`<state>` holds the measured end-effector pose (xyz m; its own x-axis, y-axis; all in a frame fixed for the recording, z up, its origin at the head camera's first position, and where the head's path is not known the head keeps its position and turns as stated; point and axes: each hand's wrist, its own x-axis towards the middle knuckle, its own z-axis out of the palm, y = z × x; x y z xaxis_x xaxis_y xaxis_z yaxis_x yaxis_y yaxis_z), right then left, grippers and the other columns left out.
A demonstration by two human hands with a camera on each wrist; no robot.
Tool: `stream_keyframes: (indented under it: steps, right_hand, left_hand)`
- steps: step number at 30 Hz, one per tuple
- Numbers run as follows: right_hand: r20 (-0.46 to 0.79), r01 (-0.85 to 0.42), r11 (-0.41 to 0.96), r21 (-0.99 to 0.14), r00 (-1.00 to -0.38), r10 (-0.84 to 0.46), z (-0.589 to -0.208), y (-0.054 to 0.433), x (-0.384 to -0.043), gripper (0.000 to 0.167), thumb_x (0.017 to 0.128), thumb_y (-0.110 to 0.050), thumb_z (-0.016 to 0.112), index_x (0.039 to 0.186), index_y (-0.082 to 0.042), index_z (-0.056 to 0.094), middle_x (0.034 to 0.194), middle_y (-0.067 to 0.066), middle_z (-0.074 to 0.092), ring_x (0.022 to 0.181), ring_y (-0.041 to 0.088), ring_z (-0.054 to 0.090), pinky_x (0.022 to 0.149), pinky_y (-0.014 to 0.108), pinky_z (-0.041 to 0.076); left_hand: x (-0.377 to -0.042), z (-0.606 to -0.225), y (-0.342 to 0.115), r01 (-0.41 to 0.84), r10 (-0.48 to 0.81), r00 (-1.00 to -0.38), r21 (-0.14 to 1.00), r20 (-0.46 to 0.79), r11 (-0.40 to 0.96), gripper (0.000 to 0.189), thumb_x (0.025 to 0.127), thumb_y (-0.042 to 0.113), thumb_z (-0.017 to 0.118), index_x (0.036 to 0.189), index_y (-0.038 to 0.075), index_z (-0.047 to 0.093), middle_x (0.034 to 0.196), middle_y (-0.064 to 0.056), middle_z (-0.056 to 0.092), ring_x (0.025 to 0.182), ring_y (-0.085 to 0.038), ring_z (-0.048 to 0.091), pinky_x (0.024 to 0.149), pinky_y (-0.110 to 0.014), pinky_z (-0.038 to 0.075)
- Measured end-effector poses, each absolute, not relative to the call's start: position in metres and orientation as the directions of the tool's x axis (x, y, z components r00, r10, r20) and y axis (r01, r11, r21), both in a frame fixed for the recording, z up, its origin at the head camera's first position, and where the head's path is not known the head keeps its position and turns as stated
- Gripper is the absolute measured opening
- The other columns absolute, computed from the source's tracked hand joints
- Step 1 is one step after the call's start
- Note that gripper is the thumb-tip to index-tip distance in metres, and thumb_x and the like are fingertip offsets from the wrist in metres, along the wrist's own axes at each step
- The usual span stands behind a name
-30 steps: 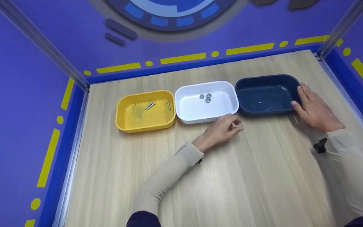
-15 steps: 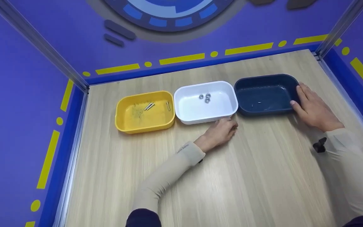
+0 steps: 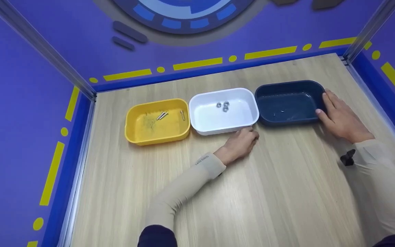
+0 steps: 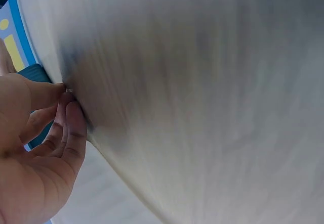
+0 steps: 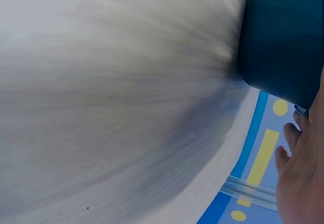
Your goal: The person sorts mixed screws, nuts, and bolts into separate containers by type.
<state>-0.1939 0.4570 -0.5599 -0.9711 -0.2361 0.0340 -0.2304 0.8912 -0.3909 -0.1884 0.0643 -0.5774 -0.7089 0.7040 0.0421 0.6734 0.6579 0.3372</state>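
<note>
My left hand is low on the table at the front right corner of the white bin. In the left wrist view its thumb and fingertips meet close over the wood, around a tiny pale speck whose kind I cannot tell. My right hand lies along the right end of the dark blue bin, fingers extended against its wall and thumb at the front rim. Two tiny bits lie in that bin. Several metal nuts sit in the white bin.
Left of the white bin stands a yellow bin with several screws in it. The three bins form a row across the wooden table. Blue printed walls border the back and both sides.
Over the last second my left hand has turned down and slightly left, its fingers and thumb drawing together at the table. The right hand and the bins have stayed put.
</note>
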Motion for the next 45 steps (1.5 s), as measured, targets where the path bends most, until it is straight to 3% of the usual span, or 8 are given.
stream_keyframes:
  steps: [7,15,21,30,45]
  right_hand:
    - [0.046,-0.246,0.882,-0.403,-0.967,-0.249,-0.5593,0.4566,-0.1951,0.076,0.116,-0.04,0.037,0.169,0.005,0.006,0.178,0.027,0.004,0.165,0.046,0.006,0.136,0.057,0.002]
    - [0.033,-0.231,0.885,-0.404,-0.971,-0.238,-0.5601,0.457,-0.1962,0.076,0.116,-0.041,0.037,0.169,0.002,0.005,0.178,0.025,0.002,0.165,0.046,0.005,0.137,0.057,0.001]
    - [0.023,-0.222,0.888,-0.403,-0.972,-0.232,-0.5596,0.4567,-0.196,0.077,0.116,-0.042,0.037,0.17,0.001,0.004,0.179,0.024,0.001,0.165,0.046,0.005,0.137,0.057,0.001]
    - [0.012,-0.206,0.894,-0.399,-0.976,-0.219,-0.5584,0.4555,-0.1954,0.078,0.115,-0.044,0.036,0.17,0.0,0.004,0.179,0.023,0.0,0.166,0.045,0.004,0.136,0.058,0.002]
    - [0.038,-0.226,0.887,-0.402,-0.972,-0.231,-0.5607,0.4575,-0.1961,0.076,0.115,-0.041,0.038,0.169,0.003,0.006,0.179,0.025,0.002,0.165,0.045,0.006,0.136,0.059,0.003]
  left_hand:
    - [-0.1904,-0.5781,0.065,0.699,0.718,-0.693,0.297,0.06,0.65,0.02,0.105,0.015,0.065,0.11,0.016,0.085,0.106,-0.003,0.075,0.098,-0.015,0.072,0.085,-0.026,0.061]
    - [-0.1943,-0.5796,0.0619,0.669,0.705,-0.706,0.39,0.067,0.633,0.014,0.102,0.017,0.072,0.101,0.016,0.086,0.099,0.002,0.078,0.095,-0.013,0.071,0.083,-0.024,0.059]
    - [-0.1954,-0.58,0.0618,0.641,0.68,-0.732,0.393,0.054,0.659,0.011,0.101,0.02,0.076,0.097,0.016,0.085,0.096,0.005,0.08,0.09,-0.011,0.073,0.082,-0.022,0.059]
    - [-0.1936,-0.578,0.0615,0.626,0.67,-0.741,0.413,0.05,0.661,0.014,0.102,0.024,0.074,0.1,0.015,0.084,0.099,0.003,0.08,0.094,-0.012,0.074,0.085,-0.022,0.06]
    - [-0.1921,-0.5718,0.0662,0.657,0.704,-0.704,0.464,0.094,0.594,0.017,0.105,0.024,0.071,0.104,0.012,0.082,0.101,0.001,0.078,0.094,-0.011,0.072,0.083,-0.019,0.058]
